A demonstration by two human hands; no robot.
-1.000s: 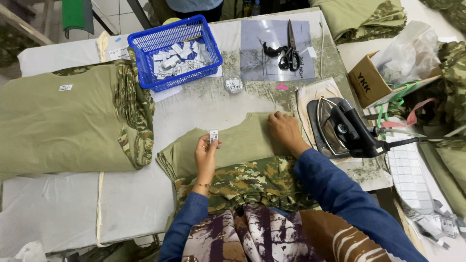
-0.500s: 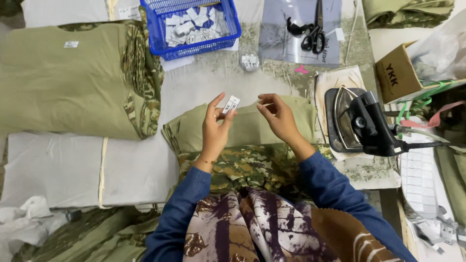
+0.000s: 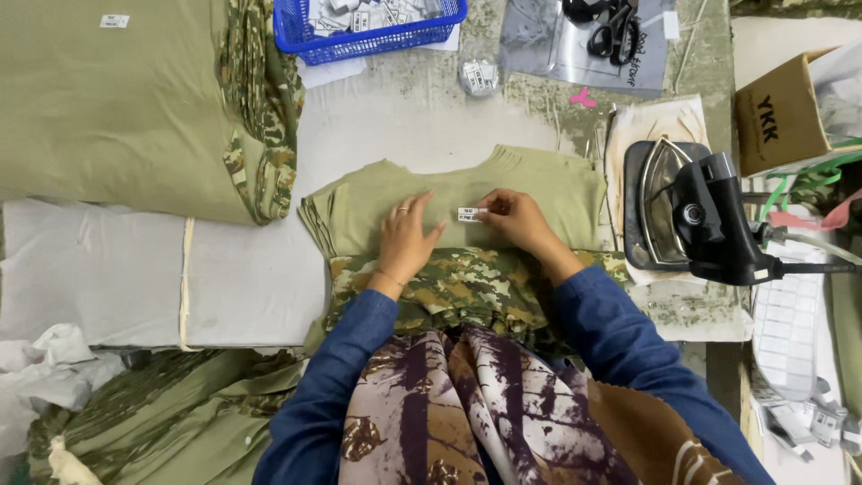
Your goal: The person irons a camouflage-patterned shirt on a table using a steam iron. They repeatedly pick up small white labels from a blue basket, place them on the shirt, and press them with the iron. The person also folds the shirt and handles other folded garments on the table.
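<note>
The work in hand was the placing of a small white label on the olive garment, just below its neckline. The garment lay flat on the counter, with its collar edge pointing away from the person and its camouflage part nearest to the body.

The right hand pinched the right end of the label between thumb and fingertips and kept it against the cloth. The left hand was spread, its fingers slightly apart, and it pressed flat on the garment just left of the label, not touching it as far as could be seen. A thin ring and a bracelet showed on this hand.

I judge that the label was at its place but not yet fixed. The next move would call for keeping it straight and centred under the collar while heat or pressure is brought to it, without the cloth shifting below.

The label was a short white rectangle with dark print, too small to read. The garment was plain olive green, smooth, with a ribbed neckline.

Right of the garment, the black iron rested on its pad. Beyond the garment, a blue basket held more white labels, and black scissors lay further right of it.
</note>
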